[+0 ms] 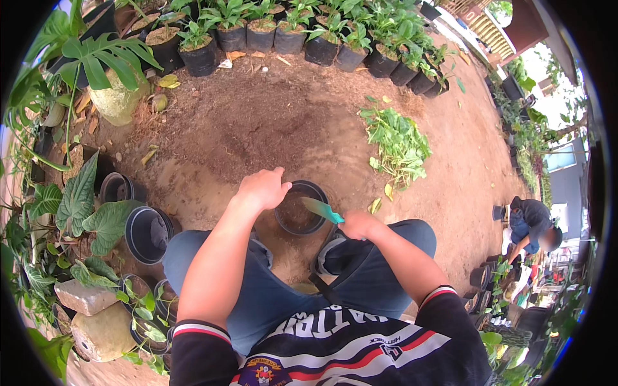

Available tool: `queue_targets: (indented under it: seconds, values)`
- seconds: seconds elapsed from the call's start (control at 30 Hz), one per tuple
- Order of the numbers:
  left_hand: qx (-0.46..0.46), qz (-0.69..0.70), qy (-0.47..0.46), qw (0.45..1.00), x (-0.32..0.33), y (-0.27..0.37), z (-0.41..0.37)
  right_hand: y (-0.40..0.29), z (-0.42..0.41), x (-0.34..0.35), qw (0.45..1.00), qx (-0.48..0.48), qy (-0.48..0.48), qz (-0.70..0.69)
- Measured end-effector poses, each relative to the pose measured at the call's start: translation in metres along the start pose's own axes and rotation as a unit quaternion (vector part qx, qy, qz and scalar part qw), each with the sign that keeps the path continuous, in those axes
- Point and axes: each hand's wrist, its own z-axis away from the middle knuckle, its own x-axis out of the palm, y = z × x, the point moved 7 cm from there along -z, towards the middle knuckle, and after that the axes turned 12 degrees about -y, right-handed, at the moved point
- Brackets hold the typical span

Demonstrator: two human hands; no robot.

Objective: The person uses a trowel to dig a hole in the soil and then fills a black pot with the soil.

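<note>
A round black plastic pot (300,207) with some soil inside stands on the ground between the person's feet. My right hand (356,224) grips a green-handled garden trowel (324,210), its blade reaching over the pot's opening. At the pot's upper left rim is my left hand (264,188), back up, fingers pointing right; whether it touches the rim cannot be told. Beyond the hands lies a spread of dark loose soil (260,130). To its right rests a heap of green leafy cuttings (398,144).
Potted plants in black bags (260,36) line the far side. Empty black pots (149,235), leafy plants and a concrete block (87,296) are at the left. Another person (531,227) bends over pots at the far right.
</note>
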Motion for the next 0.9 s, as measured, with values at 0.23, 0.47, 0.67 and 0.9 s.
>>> queue_targets:
  seconds: [0.23, 0.47, 0.67, 0.9]
  values:
    - [-0.016, -0.025, -0.008, 1.0, 0.005, -0.001, -0.003, -0.002, -0.022, 0.008, 0.999, -0.028, 0.028, 0.0]
    - [-0.024, -0.017, -0.029, 0.999, 0.012, 0.004, -0.021, 0.008, -0.038, 0.014, 0.999, -0.026, 0.017, 0.014]
    - [-0.017, -0.014, -0.036, 0.999, 0.016, 0.01, -0.032, 0.01, -0.04, 0.012, 1.0, -0.013, 0.015, -0.011]
    - [-0.005, -0.023, -0.028, 0.999, 0.021, 0.008, -0.038, 0.007, -0.045, 0.016, 0.999, -0.035, -0.011, 0.015]
